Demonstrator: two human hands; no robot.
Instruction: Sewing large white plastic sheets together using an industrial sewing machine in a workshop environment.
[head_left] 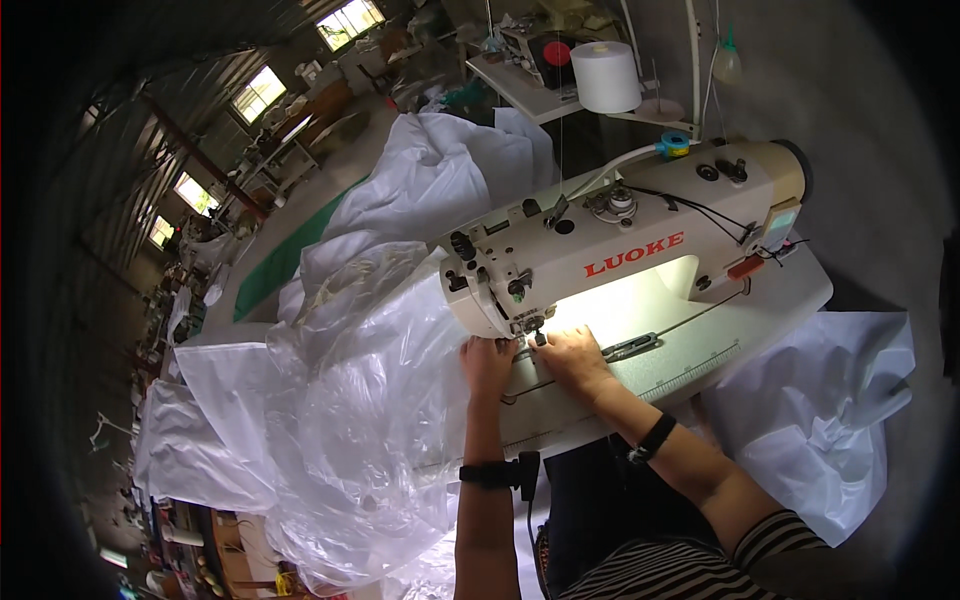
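A white industrial sewing machine (700, 210) stands before me, its lamp lighting the bed. My left hand (488, 366) is under the left end of the machine head, fingers curled and partly hidden, beside a heap of clear plastic sheeting (370, 370). Just right of the needle and presser foot (540, 337), my right hand (574, 358) rests low on the bed with bent, closed fingers. What either hand pinches is too small and hidden to make out. A dark slim tool, perhaps thread snips (632, 346), lies on the bed right of my right hand.
White sheet material (420, 165) is heaped behind and left of the machine. More white sheeting (825, 420) hangs at the right. A large white thread cone (606, 77) stands on a stand behind. A ruler strip (690, 372) runs along the table's front edge.
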